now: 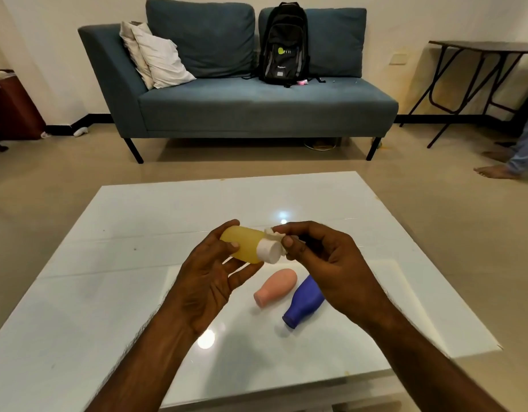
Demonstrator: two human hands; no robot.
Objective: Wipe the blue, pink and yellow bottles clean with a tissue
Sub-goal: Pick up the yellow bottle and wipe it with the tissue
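Note:
My left hand [207, 281] holds the yellow bottle [245, 243] on its side above the white table [108, 263], its white cap pointing toward me and to the right. My right hand [322, 263] pinches a small white tissue [274, 234] against the bottle's neck, beside the cap. The pink bottle [276, 286] and the blue bottle [304, 301] lie on their sides on the table below my hands, side by side, necks toward me. My right hand hides part of the blue bottle's far end.
A blue sofa [257, 108] with a black backpack [283, 43] and pillows stands beyond the table. A folding side table [479, 69] is at the far right, near a person's bare foot [491, 171]. Tiled floor surrounds the table.

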